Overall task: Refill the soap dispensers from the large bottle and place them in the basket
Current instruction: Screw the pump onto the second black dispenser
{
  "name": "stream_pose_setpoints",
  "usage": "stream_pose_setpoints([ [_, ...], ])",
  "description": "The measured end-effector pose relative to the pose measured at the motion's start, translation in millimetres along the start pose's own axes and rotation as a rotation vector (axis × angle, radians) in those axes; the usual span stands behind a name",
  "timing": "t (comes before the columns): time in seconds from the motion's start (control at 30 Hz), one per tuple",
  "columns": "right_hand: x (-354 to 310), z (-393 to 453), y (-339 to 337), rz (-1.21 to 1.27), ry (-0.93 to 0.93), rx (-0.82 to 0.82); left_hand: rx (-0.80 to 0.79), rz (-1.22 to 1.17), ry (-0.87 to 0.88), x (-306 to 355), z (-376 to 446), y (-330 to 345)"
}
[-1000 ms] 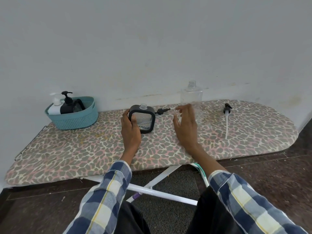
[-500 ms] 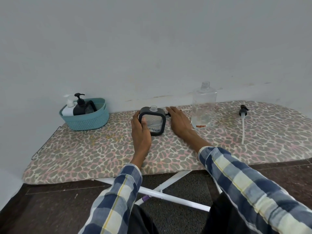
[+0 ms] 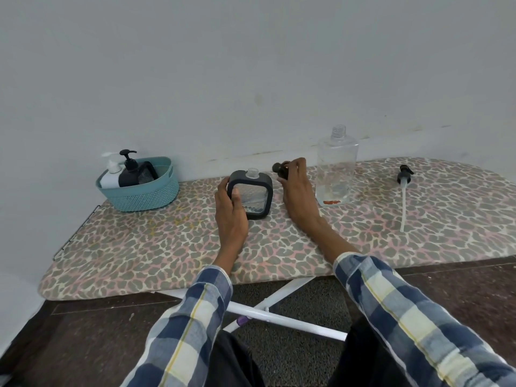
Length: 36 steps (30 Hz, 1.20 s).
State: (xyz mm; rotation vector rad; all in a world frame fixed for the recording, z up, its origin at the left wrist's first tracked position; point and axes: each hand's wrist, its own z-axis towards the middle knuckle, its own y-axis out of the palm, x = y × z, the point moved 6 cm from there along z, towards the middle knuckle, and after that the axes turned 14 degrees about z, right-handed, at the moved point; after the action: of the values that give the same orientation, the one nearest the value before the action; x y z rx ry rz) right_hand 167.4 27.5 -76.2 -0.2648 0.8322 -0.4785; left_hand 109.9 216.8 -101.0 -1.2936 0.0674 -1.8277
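Mid-frame, the left hand (image 3: 231,212) grips the square black-framed dispenser (image 3: 250,195); beside it the right hand (image 3: 297,192) pinches its black pump head (image 3: 280,169), on the leopard-print ironing board (image 3: 167,247) against a white wall (image 3: 251,65).

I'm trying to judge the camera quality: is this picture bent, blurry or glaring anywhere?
Head view: the wide lens bows the ironing board edge into a curve; light is soft and even, with faint shadows and no harsh glare; the clear large bottle shows only mild reflections; the left hand on the square dispenser and the right hand on the black pump look fairly sharp.
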Motion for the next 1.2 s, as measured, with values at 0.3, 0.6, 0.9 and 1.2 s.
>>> stream_pose_setpoints([
  [0.3,-10.1,-25.4,-28.8,0.434,0.084,0.269,-0.021,-0.002,0.122,12.3,-3.3,-0.6],
  [0.6,-36.7,-37.5,-38.7,0.668,0.011,0.278,-0.013,-0.075,0.127,7.9,-2.4,1.8],
  [0.9,-37.6,-36.1,-49.2,0.771,-0.025,0.364,-0.015,-0.075,0.142,11.2,-2.1,1.1],
  [1.2,-35.5,-32.3,-34.2,0.681,-0.002,0.202,-0.040,-0.039,0.214,17.0,-3.4,3.9],
])
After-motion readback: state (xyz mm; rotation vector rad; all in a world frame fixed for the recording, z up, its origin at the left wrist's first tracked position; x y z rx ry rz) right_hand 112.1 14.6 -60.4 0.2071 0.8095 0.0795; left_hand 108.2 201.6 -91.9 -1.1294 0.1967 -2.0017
